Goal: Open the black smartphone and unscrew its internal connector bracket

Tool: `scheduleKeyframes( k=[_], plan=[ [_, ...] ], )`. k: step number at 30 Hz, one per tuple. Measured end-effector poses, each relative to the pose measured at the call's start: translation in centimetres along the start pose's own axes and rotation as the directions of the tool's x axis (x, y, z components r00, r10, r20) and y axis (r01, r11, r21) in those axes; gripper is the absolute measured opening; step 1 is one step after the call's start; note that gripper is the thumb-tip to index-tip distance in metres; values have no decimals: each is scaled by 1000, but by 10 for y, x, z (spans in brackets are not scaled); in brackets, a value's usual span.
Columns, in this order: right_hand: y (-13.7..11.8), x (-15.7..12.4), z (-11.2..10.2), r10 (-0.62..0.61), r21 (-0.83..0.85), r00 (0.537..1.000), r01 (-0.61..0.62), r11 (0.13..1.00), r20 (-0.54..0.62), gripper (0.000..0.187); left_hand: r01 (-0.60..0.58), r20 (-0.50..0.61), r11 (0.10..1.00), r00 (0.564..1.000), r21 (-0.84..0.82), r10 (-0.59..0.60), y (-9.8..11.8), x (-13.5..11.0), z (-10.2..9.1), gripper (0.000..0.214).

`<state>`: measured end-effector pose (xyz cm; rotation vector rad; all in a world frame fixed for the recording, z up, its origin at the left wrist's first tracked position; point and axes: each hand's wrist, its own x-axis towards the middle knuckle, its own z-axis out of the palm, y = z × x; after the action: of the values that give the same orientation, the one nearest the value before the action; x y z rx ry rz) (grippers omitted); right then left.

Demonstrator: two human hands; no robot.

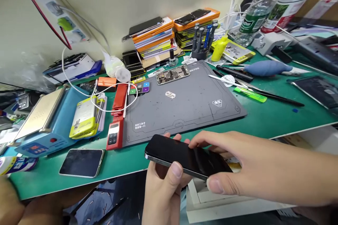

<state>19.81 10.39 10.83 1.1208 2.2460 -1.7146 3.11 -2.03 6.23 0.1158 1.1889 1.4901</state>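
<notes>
Two hands clasped on one black phone [186, 156], held just off the near edge of the green counter [264, 119]. Left hand [161, 190] gripping from below, thumb on the near edge of the phone. Right hand [253, 170] clamped over the right end. Screen dark, facing up, slightly tilted. Beyond: grey work mat [185, 103] bearing an opened phone body [172, 74]. Second phone [81, 162] flat on counter, left.

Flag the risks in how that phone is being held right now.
1. The phone is pinched by its edges between left hand and right hand, off the table's near edge, over a white box; a slip could likely drop it.
2. Fingers lie on the dark screen, so smudges seem likely.
</notes>
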Motion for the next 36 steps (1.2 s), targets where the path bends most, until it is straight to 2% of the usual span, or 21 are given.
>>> scheduleKeyframes(
  k=[3, 8, 12, 15, 22, 28, 32, 36],
  plan=[
    [2, 1, -4, 10, 67, 998, -14, 998, 58, 50, 23, -39, 1000, 999, -13, -24, 1, -1, 5, 74],
    [7, 6, -10, -47, 113, 990, 32, 993, 133, 52, 60, -82, 998, 995, 27, -57, 7, -2, 8, 70],
    [11, 13, -7, -72, 155, 965, 33, 987, 253, 57, 156, -110, 983, 983, 94, -145, 14, -4, 1, 80],
    [16, 17, 3, -95, 248, 948, 17, 969, 304, 53, 209, -131, 964, 973, 167, -188, 19, -6, -7, 84],
    [25, 18, 16, -117, 290, 935, 16, 957, 334, 42, 324, -170, 925, 941, 200, -292, 26, -12, -17, 86],
    [33, 20, 10, -176, 371, 928, 44, 928, 329, 41, 315, -152, 938, 944, 142, -294, 23, -15, -20, 91],
    [32, 20, 5, -201, 374, 928, 75, 924, 312, 49, 287, -168, 952, 949, 106, -267, 21, -15, -19, 109],
    [27, 22, 0, -208, 424, 919, 50, 905, 336, 41, 281, -162, 955, 951, 92, -264, 20, -15, -18, 117]
  ],
)
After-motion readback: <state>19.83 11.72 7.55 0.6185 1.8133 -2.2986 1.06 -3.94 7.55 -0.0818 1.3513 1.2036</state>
